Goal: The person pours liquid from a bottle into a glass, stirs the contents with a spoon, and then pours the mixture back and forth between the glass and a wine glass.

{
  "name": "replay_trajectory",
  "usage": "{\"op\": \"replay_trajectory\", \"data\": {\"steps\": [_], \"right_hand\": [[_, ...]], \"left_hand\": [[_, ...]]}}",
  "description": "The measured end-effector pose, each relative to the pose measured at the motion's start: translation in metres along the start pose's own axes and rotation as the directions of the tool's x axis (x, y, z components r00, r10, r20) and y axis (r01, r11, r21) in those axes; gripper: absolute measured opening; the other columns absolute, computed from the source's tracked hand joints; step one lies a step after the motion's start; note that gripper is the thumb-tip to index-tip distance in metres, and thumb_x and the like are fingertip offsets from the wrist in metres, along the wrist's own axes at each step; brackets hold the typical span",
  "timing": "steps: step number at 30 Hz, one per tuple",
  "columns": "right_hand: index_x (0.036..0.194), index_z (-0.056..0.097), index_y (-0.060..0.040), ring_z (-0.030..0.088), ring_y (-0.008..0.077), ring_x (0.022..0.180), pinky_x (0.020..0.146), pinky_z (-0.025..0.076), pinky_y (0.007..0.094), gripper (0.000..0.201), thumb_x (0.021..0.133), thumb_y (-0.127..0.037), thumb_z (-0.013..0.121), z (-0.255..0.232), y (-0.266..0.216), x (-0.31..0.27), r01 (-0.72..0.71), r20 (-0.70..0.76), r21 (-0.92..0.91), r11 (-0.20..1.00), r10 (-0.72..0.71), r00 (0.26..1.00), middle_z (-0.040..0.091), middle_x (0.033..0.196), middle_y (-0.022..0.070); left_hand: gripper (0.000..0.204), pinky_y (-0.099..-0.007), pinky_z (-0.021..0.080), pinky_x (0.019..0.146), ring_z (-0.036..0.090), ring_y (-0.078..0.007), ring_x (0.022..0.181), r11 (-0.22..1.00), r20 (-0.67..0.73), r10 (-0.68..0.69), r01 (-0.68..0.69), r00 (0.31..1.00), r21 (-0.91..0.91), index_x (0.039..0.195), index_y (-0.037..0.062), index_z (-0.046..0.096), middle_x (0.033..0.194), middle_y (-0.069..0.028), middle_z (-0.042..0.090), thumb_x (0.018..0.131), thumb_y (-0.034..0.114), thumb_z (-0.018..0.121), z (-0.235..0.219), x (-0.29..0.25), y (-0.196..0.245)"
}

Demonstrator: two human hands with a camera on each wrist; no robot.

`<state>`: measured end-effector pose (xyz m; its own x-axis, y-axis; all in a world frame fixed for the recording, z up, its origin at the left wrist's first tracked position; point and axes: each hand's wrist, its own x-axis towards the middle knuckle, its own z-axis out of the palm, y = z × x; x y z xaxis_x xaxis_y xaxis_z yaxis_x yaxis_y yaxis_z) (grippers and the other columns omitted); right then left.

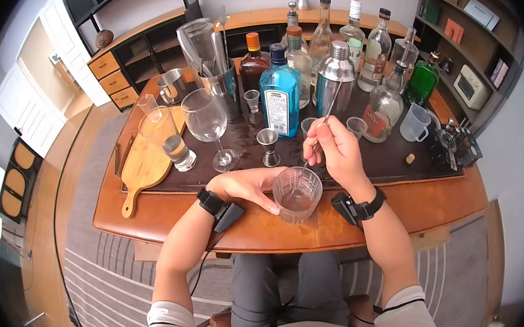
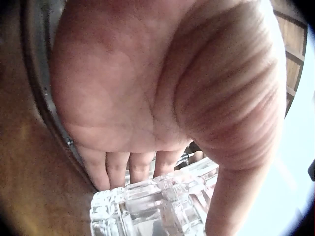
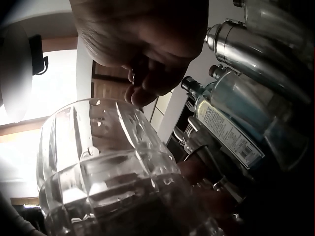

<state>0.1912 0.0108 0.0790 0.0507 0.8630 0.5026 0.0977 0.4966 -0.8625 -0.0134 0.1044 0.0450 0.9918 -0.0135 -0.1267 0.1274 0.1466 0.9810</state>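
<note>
A clear cut-glass tumbler (image 1: 297, 199) stands near the front edge of the table. My left hand (image 1: 246, 184) holds it from the left side, thumb at the near wall and fingers behind. The left wrist view shows the palm (image 2: 118, 93) facing the tumbler's patterned wall (image 2: 152, 209). Above the rim, my right hand (image 1: 339, 151) pinches a long, thin metal bar spoon (image 1: 331, 102), whose lower end dips into the tumbler. Seen from the right wrist, the right hand (image 3: 147, 39) hangs over the tumbler's rim; its fingers are dark there.
Close behind the tumbler are a metal jigger (image 1: 268, 140), a blue bottle (image 1: 280, 100) and a steel shaker (image 1: 335, 76). A wine glass (image 1: 205, 118) and a wooden board (image 1: 145, 162) stand left. Several bottles fill the back; a plastic measuring jug (image 1: 414, 123) and a cork (image 1: 409, 158) lie right.
</note>
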Motion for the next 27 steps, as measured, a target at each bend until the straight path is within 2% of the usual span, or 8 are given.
{"op": "replay_trajectory", "data": {"steps": [5,7,13,16,20,27], "right_hand": [[0.094,0.053,-0.0027,0.055,0.0071,0.055,0.051,0.044,0.0204,0.030,0.106,-0.028,0.041,0.0028,0.0002,0.0001,0.009,0.048,0.050,0.999,-0.011,0.999,0.060,0.068,0.0038],[0.094,0.053,-0.0027,0.054,0.0070,0.055,0.051,0.044,0.0208,0.030,0.107,-0.028,0.041,-0.0020,-0.0030,0.0003,-0.090,0.108,0.063,0.994,0.083,0.991,0.061,0.069,0.0039],[0.095,0.052,-0.0021,0.054,0.0069,0.056,0.052,0.044,0.0211,0.030,0.106,-0.028,0.042,-0.0039,-0.0031,0.0019,-0.023,0.025,-0.054,0.998,0.024,0.999,0.060,0.069,0.0036],[0.096,0.052,-0.0022,0.055,0.0071,0.056,0.052,0.044,0.0212,0.029,0.106,-0.027,0.042,0.0006,0.0018,0.0016,-0.013,0.031,0.038,0.999,0.011,0.999,0.060,0.070,0.0038],[0.096,0.052,-0.0022,0.056,0.0078,0.057,0.052,0.044,0.0213,0.029,0.106,-0.027,0.042,-0.0005,-0.0005,0.0013,-0.019,0.091,0.038,0.999,0.016,0.996,0.061,0.071,0.0042],[0.095,0.052,-0.0022,0.055,0.0078,0.056,0.052,0.043,0.0214,0.029,0.107,-0.027,0.041,-0.0008,-0.0035,0.0009,-0.035,0.071,0.020,0.999,0.033,0.997,0.060,0.070,0.0040]], "left_hand": [[0.096,-0.0349,0.029,0.114,0.040,-0.0149,0.132,1.000,-0.015,-0.010,0.009,1.000,-0.027,0.148,-0.0002,0.029,0.146,-0.0072,0.042,0.072,0.011,0.086,0.0001,-0.0015,-0.0006],[0.096,-0.0352,0.029,0.115,0.040,-0.0154,0.133,1.000,-0.011,-0.014,0.015,1.000,0.017,0.148,-0.0002,0.029,0.146,-0.0072,0.042,0.072,0.011,0.086,-0.0014,-0.0008,0.0000],[0.095,-0.0358,0.029,0.115,0.040,-0.0162,0.133,1.000,-0.016,-0.010,0.009,1.000,-0.019,0.148,-0.0001,0.029,0.145,-0.0071,0.043,0.072,0.010,0.086,0.0015,-0.0007,0.0013],[0.096,-0.0359,0.029,0.115,0.040,-0.0161,0.133,1.000,-0.024,-0.004,0.003,1.000,-0.009,0.148,-0.0001,0.029,0.145,-0.0071,0.043,0.072,0.009,0.086,0.0012,-0.0001,0.0004],[0.096,-0.0359,0.030,0.114,0.040,-0.0161,0.133,1.000,-0.017,-0.002,0.002,1.000,0.009,0.148,0.0000,0.028,0.145,-0.0072,0.042,0.072,0.009,0.086,-0.0004,0.0005,-0.0010],[0.098,-0.0361,0.030,0.114,0.040,-0.0163,0.133,1.000,-0.010,-0.004,0.004,1.000,0.015,0.149,0.0001,0.027,0.145,-0.0071,0.042,0.071,0.009,0.086,-0.0020,0.0011,-0.0022]]}}
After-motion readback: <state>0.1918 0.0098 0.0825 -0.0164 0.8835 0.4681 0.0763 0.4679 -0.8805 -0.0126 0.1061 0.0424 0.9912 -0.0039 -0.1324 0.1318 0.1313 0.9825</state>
